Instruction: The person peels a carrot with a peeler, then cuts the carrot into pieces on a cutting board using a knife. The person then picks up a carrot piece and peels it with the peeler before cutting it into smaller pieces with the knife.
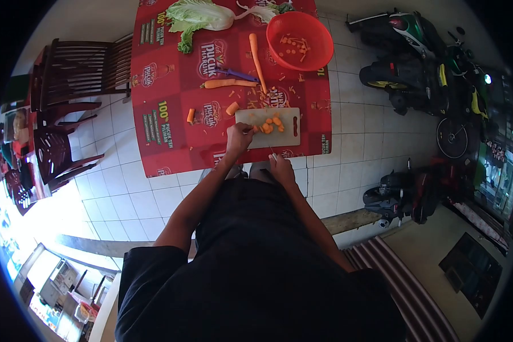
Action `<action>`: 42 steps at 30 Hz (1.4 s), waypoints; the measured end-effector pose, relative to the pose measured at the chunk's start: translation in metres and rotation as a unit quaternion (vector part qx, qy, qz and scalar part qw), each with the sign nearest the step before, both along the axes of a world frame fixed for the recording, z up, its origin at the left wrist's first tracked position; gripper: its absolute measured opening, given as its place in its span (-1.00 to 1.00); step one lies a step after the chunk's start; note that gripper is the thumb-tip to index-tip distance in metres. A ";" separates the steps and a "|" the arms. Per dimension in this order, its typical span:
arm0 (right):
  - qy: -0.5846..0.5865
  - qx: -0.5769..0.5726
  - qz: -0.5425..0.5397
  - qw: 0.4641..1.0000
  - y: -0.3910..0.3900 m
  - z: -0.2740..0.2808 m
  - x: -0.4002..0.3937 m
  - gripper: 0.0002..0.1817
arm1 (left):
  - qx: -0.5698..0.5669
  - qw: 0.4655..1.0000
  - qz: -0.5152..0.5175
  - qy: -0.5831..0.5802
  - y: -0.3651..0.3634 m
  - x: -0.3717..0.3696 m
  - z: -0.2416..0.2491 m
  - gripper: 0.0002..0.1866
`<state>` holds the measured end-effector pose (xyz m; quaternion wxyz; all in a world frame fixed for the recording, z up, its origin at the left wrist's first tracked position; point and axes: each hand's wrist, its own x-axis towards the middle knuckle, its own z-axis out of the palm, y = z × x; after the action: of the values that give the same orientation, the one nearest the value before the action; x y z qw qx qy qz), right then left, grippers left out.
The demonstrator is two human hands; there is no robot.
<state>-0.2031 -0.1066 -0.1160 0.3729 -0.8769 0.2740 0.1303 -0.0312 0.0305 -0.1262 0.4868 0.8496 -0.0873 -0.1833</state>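
On the cutting board, my left hand is closed with its fingertips on a small carrot end. Cut carrot pieces lie just right of those fingers. My right hand grips a knife near the board's front edge; only a little of the knife shows. Beyond the board are two long peeled carrots, one lying sideways and one pointing away. A purple-handled peeler rests between them. Two short carrot chunks, one by the board and one farther left, sit on the table.
A red bowl with carrot slices stands at the far right of the red-covered table. Chinese cabbage lies at the back. Carrot scraps are scattered about. Wooden chairs stand left; motorbikes are parked right.
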 end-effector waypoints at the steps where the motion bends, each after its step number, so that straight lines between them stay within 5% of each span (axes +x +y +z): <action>1: -0.010 -0.004 -0.005 1.000 -0.002 0.001 0.000 -0.48 | -0.004 1.000 0.005 0.013 -0.001 0.000 0.002 -0.77; 7: -0.021 0.009 0.000 1.000 -0.003 0.003 0.002 -0.51 | -0.024 0.999 -0.002 0.029 0.002 0.001 0.003 -0.76; 13: 0.055 -0.167 0.025 0.984 -0.009 0.037 0.015 -0.57 | -0.029 0.999 -0.020 0.041 0.002 0.000 -0.001 -0.73; 22: 0.035 -0.213 0.024 0.976 -0.010 0.040 0.017 -0.63 | 0.111 0.955 -0.236 -0.140 -0.004 0.002 0.020 -0.64; 42: 0.106 -0.180 -0.014 0.978 -0.023 0.069 0.006 -0.66 | 0.060 0.992 -0.113 -0.019 -0.004 0.000 0.016 -0.66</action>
<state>-0.1968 -0.1299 -0.0467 0.1799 -0.9069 0.3431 0.1655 -0.0308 0.0262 -0.1105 0.4095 0.8651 -0.1811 -0.2259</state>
